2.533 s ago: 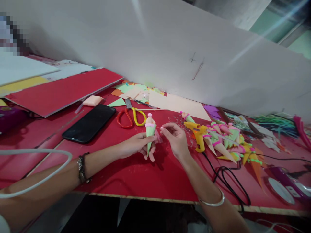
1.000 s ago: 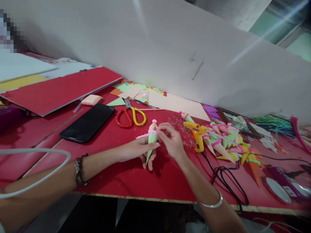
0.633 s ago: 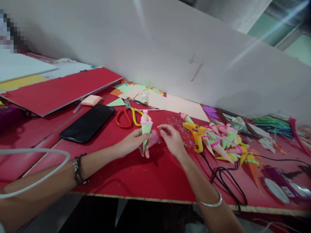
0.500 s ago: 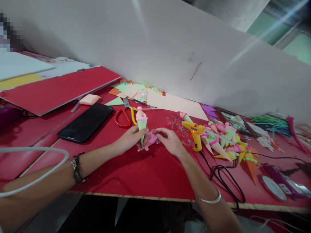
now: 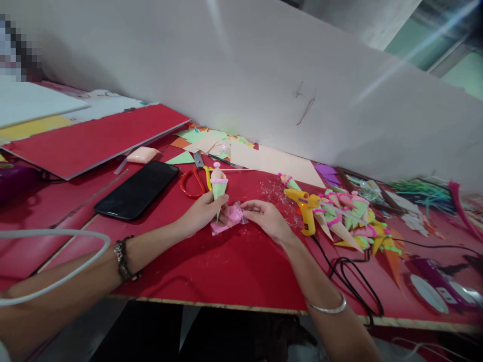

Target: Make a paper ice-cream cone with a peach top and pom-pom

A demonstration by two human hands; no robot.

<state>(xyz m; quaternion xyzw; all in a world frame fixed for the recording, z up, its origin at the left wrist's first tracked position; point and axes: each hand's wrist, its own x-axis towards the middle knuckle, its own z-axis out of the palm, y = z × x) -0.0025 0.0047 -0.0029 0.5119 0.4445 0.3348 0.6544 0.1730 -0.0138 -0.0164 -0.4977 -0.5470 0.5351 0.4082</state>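
Observation:
Upright in my left hand (image 5: 206, 213) is a small paper cone (image 5: 219, 190), pale green, with a pink band round its rim and a peach mound topped by a pink ball. My left fingers are closed round its lower part. Just right of the cone, low over the table, is a pink clay packet (image 5: 234, 215) in clear plastic. My right hand (image 5: 264, 218) pinches the plastic at the packet's right end. Some of my left fingertips are hidden behind the cone and the packet.
A yellow glue gun (image 5: 307, 211) stands right of my right hand, beside several finished cones (image 5: 339, 216). Scissors (image 5: 194, 182) and a black phone (image 5: 136, 191) lie to the left. Paper sheets (image 5: 275, 163) lie along the wall. A black cord (image 5: 349, 276) loops near the front edge.
The pink packet has turned, and more of its clear plastic shows by my right fingers. My left hand and the cone have shifted only slightly. The whole view has moved a little.

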